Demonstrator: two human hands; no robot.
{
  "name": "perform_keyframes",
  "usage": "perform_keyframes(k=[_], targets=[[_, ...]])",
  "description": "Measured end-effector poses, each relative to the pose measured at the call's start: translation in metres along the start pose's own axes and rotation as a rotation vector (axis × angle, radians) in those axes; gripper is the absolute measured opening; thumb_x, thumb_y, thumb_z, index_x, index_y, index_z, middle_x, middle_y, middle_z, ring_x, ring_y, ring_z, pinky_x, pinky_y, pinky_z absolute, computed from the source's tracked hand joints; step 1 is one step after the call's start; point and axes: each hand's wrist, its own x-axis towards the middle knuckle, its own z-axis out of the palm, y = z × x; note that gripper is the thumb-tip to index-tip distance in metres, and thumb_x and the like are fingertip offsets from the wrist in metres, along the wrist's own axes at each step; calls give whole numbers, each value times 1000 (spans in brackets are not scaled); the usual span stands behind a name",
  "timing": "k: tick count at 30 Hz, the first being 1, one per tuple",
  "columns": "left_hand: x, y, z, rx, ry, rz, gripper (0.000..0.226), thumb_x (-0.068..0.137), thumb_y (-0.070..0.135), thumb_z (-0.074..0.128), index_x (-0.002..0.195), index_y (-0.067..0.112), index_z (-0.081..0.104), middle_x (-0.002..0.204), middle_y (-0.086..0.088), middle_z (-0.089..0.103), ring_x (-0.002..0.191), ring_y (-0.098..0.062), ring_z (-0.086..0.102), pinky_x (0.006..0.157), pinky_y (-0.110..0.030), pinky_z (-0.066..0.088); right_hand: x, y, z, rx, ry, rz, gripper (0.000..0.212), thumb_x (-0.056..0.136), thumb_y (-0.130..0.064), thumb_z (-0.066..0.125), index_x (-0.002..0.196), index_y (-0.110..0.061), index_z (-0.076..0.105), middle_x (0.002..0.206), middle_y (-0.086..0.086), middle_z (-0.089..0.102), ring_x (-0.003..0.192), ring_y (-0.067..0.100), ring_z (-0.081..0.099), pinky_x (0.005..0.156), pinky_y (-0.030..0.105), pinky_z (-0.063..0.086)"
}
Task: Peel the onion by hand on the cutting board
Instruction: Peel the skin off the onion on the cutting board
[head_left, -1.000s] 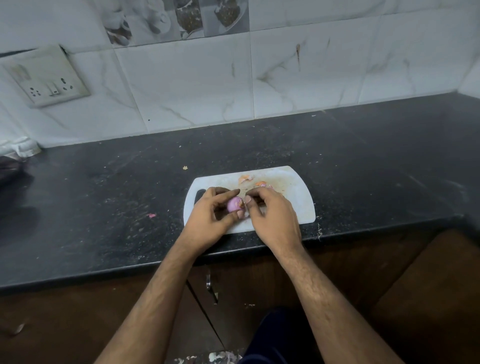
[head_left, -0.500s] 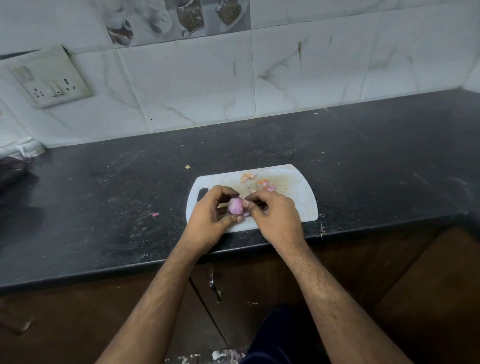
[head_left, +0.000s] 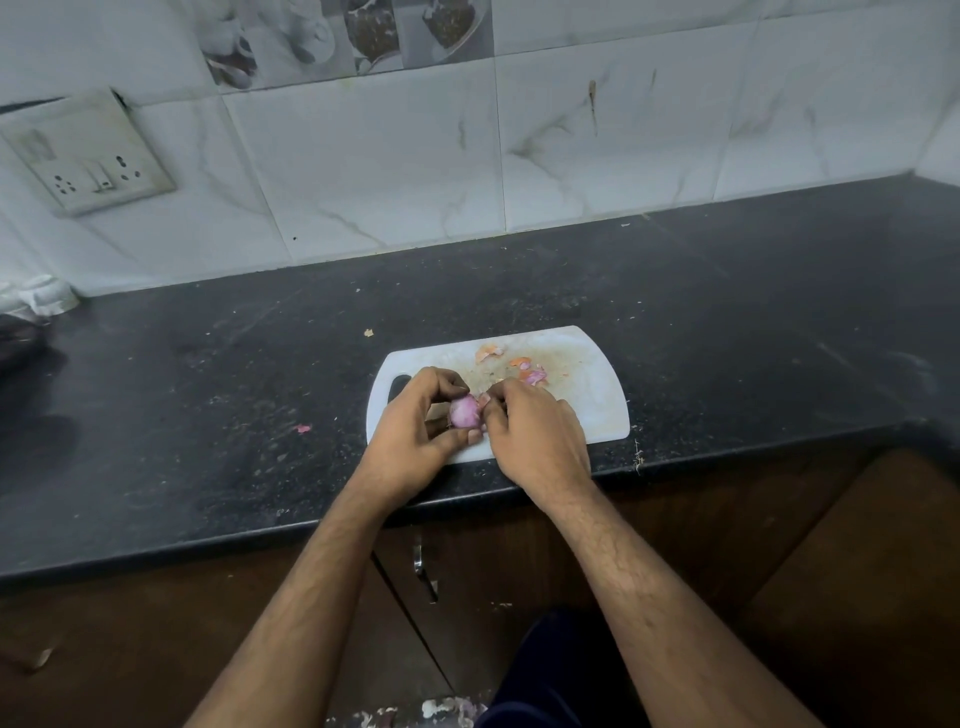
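A small pink-purple onion (head_left: 464, 411) is held just above the left part of the white cutting board (head_left: 587, 395). My left hand (head_left: 415, 431) cups it from the left, with the thumb under it and fingers curled over the top. My right hand (head_left: 530, 431) pinches at the onion's right side with its fingertips. Several bits of orange and pink peel (head_left: 519, 362) lie on the board behind my hands.
The board sits near the front edge of a black stone counter (head_left: 208, 415). A pink peel scrap (head_left: 302, 428) lies on the counter to the left. A wall socket (head_left: 88, 156) sits on the tiled wall. Wooden cabinets (head_left: 779, 545) stand below.
Both hands stay on the onion with small finger shifts; the onion has turned a little in my left hand. The view has drifted slightly.
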Motion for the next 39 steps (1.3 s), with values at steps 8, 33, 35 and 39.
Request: perform_keyframes(k=[8, 33, 35, 39], targets=[[-1, 2, 2, 83, 14, 70, 32, 88, -7, 71, 106, 16, 56, 118, 13, 59, 112, -11, 62, 95, -29, 58, -3, -20, 18, -106, 82, 108, 25, 98, -25, 56, 120, -15, 53, 115, 2, 64, 106, 22, 54, 90, 38, 40], [-7, 1, -1, 61, 50, -13, 22, 99, 12, 65, 118, 22, 58, 117, 14, 72, 113, -1, 67, 103, -32, 54, -2, -8, 10, 348, 193, 94, 27, 100, -11, 54, 123, -19, 65, 117, -5, 69, 105, 12, 64, 91, 32, 55], [-7, 2, -1, 78, 47, -8, 23, 100, 11, 63, 120, 21, 58, 116, 12, 72, 111, -4, 68, 101, -34, 55, -4, -7, 10, 396, 177, 80, 16, 101, -22, 59, 114, -22, 67, 104, -9, 73, 94, 7, 66, 82, 28, 55], [-6, 0, -2, 127, 44, -16, 27, 102, 9, 60, 126, 22, 58, 118, 14, 69, 113, -4, 66, 102, -32, 54, -4, -3, 12, 413, 178, 61, 6, 95, -28, 70, 96, -25, 65, 86, -16, 65, 76, -3, 60, 69, 19, 51]])
